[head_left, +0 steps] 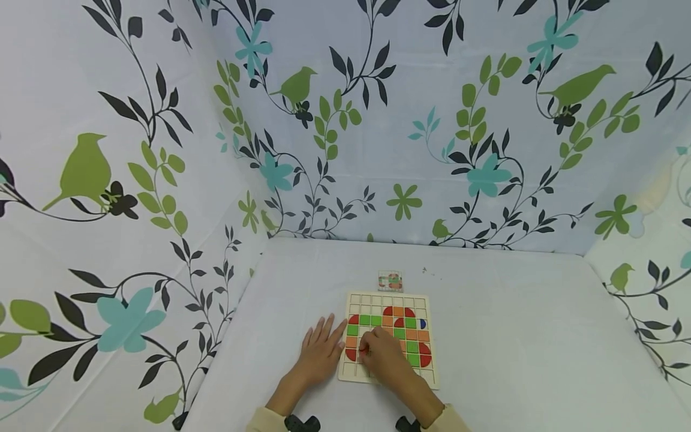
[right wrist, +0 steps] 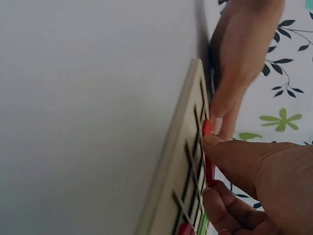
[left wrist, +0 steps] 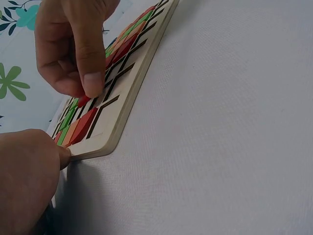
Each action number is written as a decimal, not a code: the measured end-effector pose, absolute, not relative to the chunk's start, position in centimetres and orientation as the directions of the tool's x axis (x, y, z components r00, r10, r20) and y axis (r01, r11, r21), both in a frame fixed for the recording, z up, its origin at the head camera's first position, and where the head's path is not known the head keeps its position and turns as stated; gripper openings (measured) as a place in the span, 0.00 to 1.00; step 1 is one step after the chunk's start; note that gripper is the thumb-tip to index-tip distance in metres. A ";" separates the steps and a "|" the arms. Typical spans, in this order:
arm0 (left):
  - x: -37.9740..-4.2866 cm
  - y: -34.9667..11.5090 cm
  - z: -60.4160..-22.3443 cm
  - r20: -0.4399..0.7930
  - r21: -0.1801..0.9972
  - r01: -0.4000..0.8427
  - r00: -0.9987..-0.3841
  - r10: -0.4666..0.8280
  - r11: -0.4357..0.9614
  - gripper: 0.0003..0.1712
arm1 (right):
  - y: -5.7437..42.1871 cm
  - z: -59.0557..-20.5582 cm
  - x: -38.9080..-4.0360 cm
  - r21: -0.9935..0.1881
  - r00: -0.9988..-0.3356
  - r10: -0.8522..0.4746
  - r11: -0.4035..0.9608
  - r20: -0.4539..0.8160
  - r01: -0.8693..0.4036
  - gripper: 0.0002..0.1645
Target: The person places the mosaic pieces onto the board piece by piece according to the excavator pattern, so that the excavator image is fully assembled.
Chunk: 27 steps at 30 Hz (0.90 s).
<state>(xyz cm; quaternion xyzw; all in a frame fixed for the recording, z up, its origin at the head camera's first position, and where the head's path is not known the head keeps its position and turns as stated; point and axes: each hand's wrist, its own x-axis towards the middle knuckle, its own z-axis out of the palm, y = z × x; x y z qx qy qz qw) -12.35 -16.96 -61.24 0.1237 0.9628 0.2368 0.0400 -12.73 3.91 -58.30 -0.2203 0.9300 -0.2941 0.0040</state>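
A wooden grid board (head_left: 378, 301) lies on the table with red, green and orange tiles set in its cells. My right hand (head_left: 384, 358) is over the lower left part of the board. Its thumb and fingers pinch a red tile (right wrist: 210, 169), partly covered by the fingers in the right wrist view. My left hand (head_left: 320, 353) rests with fingers extended beside the board's left edge, its thumb touching the corner in the left wrist view. Near that thumb sits another red tile (left wrist: 87, 122) in a cell.
Behind the board lies a small pattern card (head_left: 390, 281) with coloured shapes. A blue half-round mark or piece (head_left: 423, 324) shows at the board's right side. White cloth covers the table (head_left: 513, 336), and leaf-printed curtains (head_left: 345, 174) hang around it.
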 end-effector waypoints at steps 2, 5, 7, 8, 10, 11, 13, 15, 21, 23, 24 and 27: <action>-12.3 -16.9 -61.2 -0.029 0.463 0.217 -0.965 0.259 0.859 0.31 | 3.7 -58.6 -12.6 -0.542 -0.902 -0.420 0.737 0.100 -0.404 0.11; -12.3 -16.9 -61.1 -0.030 0.460 0.217 -0.965 0.259 0.861 0.31 | 3.6 -58.8 -12.5 -0.565 -0.904 -0.422 0.731 0.064 -0.382 0.09; -12.2 -16.9 -61.0 -0.029 0.462 0.215 -0.966 0.257 0.860 0.30 | 3.7 -58.9 -12.5 -0.583 -0.905 -0.422 0.723 0.052 -0.371 0.07; -12.2 -16.9 -61.0 -0.026 0.462 0.216 -0.966 0.256 0.860 0.30 | 3.8 -58.9 -12.5 -0.588 -0.904 -0.425 0.718 0.054 -0.372 0.06; -12.2 -16.9 -61.0 -0.022 0.463 0.218 -0.966 0.257 0.859 0.30 | 3.9 -58.9 -12.5 -0.593 -0.900 -0.433 0.711 0.055 -0.378 0.04; -12.2 -16.9 -61.0 -0.024 0.462 0.217 -0.966 0.256 0.860 0.30 | 4.0 -59.0 -12.4 -0.593 -0.897 -0.439 0.707 0.060 -0.386 0.04; -12.2 -16.9 -61.2 -0.024 0.460 0.217 -0.966 0.257 0.861 0.31 | 4.1 -59.0 -12.4 -0.591 -0.890 -0.450 0.699 0.073 -0.402 0.04; -12.2 -16.8 -61.3 -0.024 0.460 0.217 -0.966 0.257 0.861 0.31 | 4.2 -59.2 -12.4 -0.586 -0.886 -0.457 0.699 0.077 -0.411 0.05; -12.2 -16.8 -61.4 -0.001 0.484 0.224 -0.966 0.257 0.846 0.30 | 4.3 -59.2 -12.5 -0.568 -0.875 -0.477 0.698 0.083 -0.435 0.03; -12.3 -16.8 -61.4 0.002 0.483 0.226 -0.966 0.257 0.846 0.30 | 4.4 -59.0 -12.6 -0.565 -0.868 -0.490 0.694 0.085 -0.447 0.03; -12.3 -16.8 -61.4 -0.004 0.477 0.224 -0.966 0.257 0.850 0.30 | 4.4 -59.0 -12.6 -0.563 -0.864 -0.496 0.693 0.081 -0.451 0.03; -12.5 -16.9 -61.6 -0.014 0.462 0.221 -0.967 0.256 0.859 0.31 | 4.5 -59.0 -12.6 -0.557 -0.857 -0.511 0.692 0.070 -0.459 0.04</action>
